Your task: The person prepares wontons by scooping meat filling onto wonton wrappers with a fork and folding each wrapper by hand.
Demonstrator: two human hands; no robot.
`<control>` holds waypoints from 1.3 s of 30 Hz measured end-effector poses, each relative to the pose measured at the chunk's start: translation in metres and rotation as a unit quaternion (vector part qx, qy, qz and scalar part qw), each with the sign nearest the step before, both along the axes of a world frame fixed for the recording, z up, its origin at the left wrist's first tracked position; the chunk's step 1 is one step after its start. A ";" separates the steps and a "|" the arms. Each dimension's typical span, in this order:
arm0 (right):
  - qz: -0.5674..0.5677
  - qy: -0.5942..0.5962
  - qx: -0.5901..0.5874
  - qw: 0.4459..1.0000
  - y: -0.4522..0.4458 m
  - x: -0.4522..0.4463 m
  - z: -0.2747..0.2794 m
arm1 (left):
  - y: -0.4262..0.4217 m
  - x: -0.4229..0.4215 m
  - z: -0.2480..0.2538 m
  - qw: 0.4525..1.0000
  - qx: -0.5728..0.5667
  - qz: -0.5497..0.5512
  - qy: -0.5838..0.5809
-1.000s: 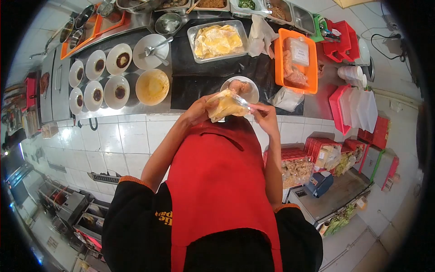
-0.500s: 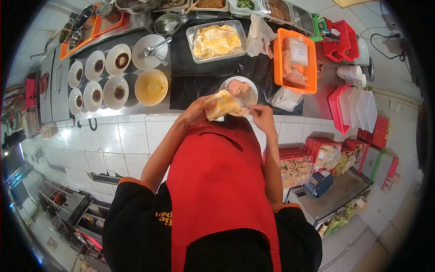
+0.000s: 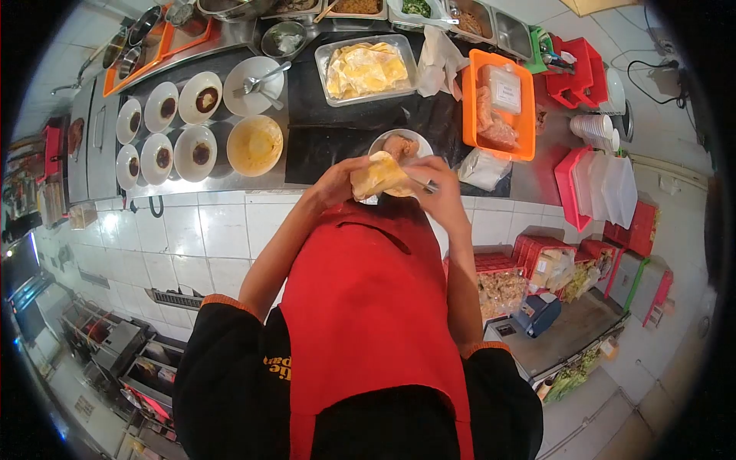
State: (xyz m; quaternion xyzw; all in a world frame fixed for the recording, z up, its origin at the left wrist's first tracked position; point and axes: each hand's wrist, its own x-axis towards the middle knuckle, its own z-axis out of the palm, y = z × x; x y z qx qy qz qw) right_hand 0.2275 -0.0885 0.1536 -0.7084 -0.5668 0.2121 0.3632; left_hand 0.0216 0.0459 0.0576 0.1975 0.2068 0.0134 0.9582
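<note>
My left hand (image 3: 341, 182) is closed on the edge of a soft yellow-and-pale sheet of food (image 3: 377, 176), held folded just above the counter's front edge. My right hand (image 3: 442, 192) meets the sheet's right side, fingers closed on a slim metal utensil (image 3: 430, 186); its working end is hidden, so its kind cannot be told. Right behind the sheet sits a white bowl (image 3: 423, 146) holding pink minced meat (image 3: 400, 146), partly covered by my hands. Farther back, similar yellow sheets (image 3: 368, 70) lie stacked in a clear plastic tray (image 3: 322, 75).
At left stand several white bowls (image 3: 195, 155) with dark sauce, a yellow-stained bowl (image 3: 254, 146), and a bowl with metal cutlery (image 3: 264, 79). An orange basket (image 3: 527, 115) with packaged meat is at right, beside a white plastic bag (image 3: 484, 169). Metal food pans (image 3: 469, 19) line the back.
My right hand has moved up and inward over the sheet's right side, and the utensil's handle now shows beyond it. The sheet is folded more closely between both hands.
</note>
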 end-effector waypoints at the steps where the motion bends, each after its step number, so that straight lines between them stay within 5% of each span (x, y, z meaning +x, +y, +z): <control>1: 0.081 0.012 0.038 0.996 0.004 -0.007 0.005 | -0.001 0.003 0.001 0.999 -0.035 -0.015 -0.013; 11: 0.076 0.005 0.025 0.997 0.012 -0.016 -0.015 | 0.003 0.013 0.034 0.998 -0.049 -0.022 0.015; 14: -0.012 0.107 0.044 0.993 0.015 -0.009 -0.022 | 0.001 0.011 0.024 0.999 -0.002 -0.028 -0.028; 16: -0.093 0.153 -0.038 0.983 0.017 -0.002 -0.021 | -0.004 0.015 0.036 0.977 0.206 -0.053 -0.002; 22: -0.160 0.303 0.020 0.939 0.021 0.035 -0.017 | 0.002 0.012 0.012 0.972 0.224 -0.065 0.012; 29: -0.243 0.168 0.062 0.953 0.006 0.177 -0.021 | 0.024 0.018 0.035 0.966 0.235 0.101 0.046; 31: -0.252 -0.070 0.099 0.960 0.005 0.192 0.011 | 0.036 0.009 0.030 0.976 0.145 0.157 0.042; 34: -0.307 -0.050 0.042 0.949 -0.003 0.190 0.030 | 0.051 -0.005 0.066 0.957 0.022 0.289 -0.019; 36: -0.250 0.002 0.025 0.968 -0.005 0.168 0.017 | 0.057 -0.018 0.088 0.945 0.006 0.317 -0.075; 39: -0.046 0.080 -0.119 0.989 -0.009 0.100 -0.011 | 0.068 -0.022 0.078 0.944 0.066 0.322 0.007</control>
